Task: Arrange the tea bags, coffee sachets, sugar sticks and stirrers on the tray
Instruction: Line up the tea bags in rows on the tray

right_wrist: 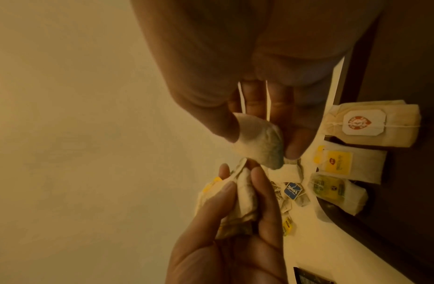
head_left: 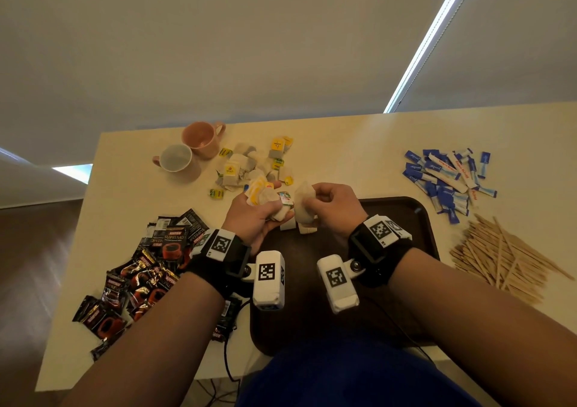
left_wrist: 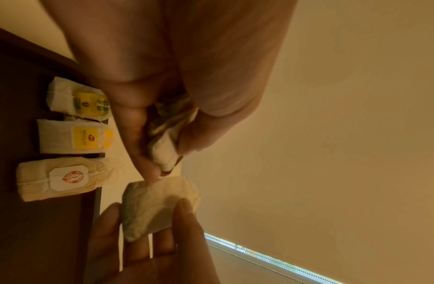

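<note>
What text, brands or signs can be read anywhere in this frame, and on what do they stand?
"KOPIKO" and "SUPREMO": coffee sachets left of the tray.
"Nature": blue tea bag tag on the table.
Red heart emblem, its lettering too blurred: white tag of a tea bag on the tray.
Yellow tag and green-yellow tag: print unreadable.
Sugar sticks: red and blue lettering unreadable.
Square coded markers, no words: wrist cameras.

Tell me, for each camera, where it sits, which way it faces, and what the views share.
Head: worn high, faces down at the table; shows both forearms, left hand, right hand.
Left wrist: looks along the left hand at its bunch of tea bags.
Right wrist: looks along the right hand at its pinched tea bag.
Both wrist views share the tray and three tea bags on it.
</note>
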### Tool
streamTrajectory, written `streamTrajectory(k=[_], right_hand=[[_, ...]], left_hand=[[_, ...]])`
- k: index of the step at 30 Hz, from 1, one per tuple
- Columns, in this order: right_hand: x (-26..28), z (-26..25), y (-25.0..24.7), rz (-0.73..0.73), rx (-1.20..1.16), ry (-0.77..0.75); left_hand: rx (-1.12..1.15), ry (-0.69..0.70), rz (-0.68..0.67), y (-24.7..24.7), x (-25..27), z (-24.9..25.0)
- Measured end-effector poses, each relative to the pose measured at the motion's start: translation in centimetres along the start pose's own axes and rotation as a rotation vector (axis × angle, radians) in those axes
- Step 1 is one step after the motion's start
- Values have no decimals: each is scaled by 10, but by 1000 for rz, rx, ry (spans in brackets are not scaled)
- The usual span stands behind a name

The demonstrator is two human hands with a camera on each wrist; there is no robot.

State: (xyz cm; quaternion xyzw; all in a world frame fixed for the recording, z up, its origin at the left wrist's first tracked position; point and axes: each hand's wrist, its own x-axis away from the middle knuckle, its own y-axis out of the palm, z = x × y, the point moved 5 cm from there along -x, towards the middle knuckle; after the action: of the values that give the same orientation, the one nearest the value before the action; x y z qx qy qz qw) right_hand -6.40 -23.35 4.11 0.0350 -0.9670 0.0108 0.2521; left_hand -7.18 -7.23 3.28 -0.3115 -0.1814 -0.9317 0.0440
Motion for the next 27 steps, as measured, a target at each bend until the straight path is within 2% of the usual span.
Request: streamTrajectory(k=[3,8,11,14,17,27], right_hand=[[-4,3,-6,45,74,-11],[-24,16,-37,177,485,-90],[-32,30,-46,178,623,-41],[-37,50,-33,38,711,70],[-40,63,-15,-42,792,101],[-55,64,-14,95,843,87]], left_hand=[[-9,10,10,-3,2,4],[-21,-11,50,-19,3,5],[-20,-38,53,-25,4,1],[-35,-73,47,-26,4,-5],[-46,-110,34,-23,3,-11],[-26,-141,-56,-14,9,-14]])
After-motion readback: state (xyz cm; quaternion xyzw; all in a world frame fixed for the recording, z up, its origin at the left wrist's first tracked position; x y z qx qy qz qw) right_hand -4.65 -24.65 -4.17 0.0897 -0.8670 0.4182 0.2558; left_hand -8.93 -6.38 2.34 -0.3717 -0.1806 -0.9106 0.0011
